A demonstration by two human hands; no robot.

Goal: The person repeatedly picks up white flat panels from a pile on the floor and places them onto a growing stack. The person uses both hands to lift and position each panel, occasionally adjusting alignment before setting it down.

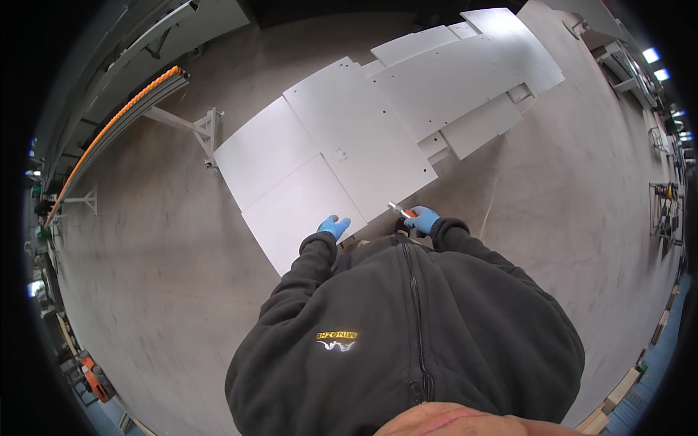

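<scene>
My right hand [422, 220], in a blue glove, is closed round a short hand tool [400, 209] with a silver metal end and an orange-red part at the grip. Its exact kind is too small to make out. The tool points up and left, close to the near edge of a large white panel [378, 138]. My left hand [334, 227], also gloved in blue, is at the near edge of another white panel [291, 211]. Its fingers are apart and nothing shows in them; whether it touches the panel I cannot tell.
More white panels [465, 73] with small dark holes extend to the far right, some overlapping. On the left stands a metal rack [156, 94] with an orange strip along its top. Grey floor [145, 254] surrounds the panels. Shelving [629, 73] lines the right side.
</scene>
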